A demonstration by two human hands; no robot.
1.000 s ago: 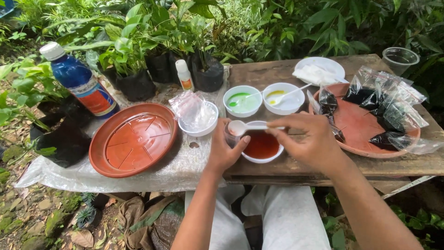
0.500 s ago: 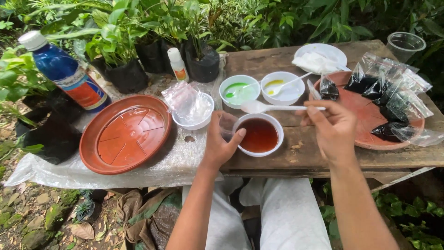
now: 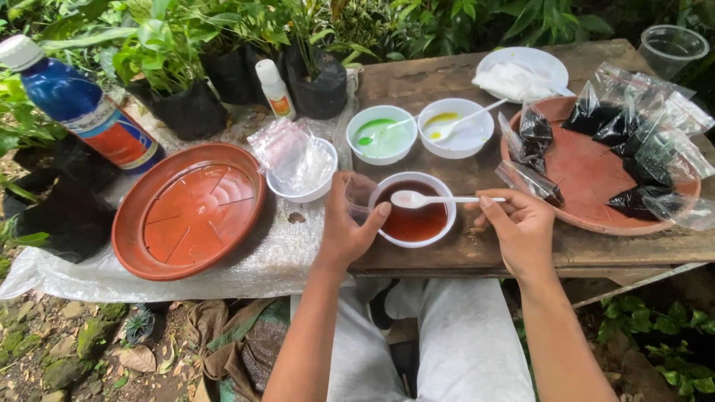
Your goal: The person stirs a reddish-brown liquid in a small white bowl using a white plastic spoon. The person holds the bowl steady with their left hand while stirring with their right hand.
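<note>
My left hand (image 3: 348,228) grips a small clear plastic cup (image 3: 360,196) held against the left side of a white bowl of dark red liquid (image 3: 414,211). My right hand (image 3: 518,227) pinches the handle of a white plastic spoon (image 3: 439,199), whose scoop lies over the red liquid. Both hands rest over the front edge of a weathered wooden table (image 3: 447,85).
Behind stand a white bowl with green liquid (image 3: 382,134) and one with yellow liquid (image 3: 456,128), each holding a spoon. A terracotta saucer (image 3: 592,182) carries several bags of dark soil. An empty saucer (image 3: 186,212), a bowl of clear bags (image 3: 300,164), a blue bottle (image 3: 78,104) and potted plants are at left.
My right hand has drawn back to the right and lowered the spoon from above the cup down over the red bowl. The left hand keeps holding the cup.
</note>
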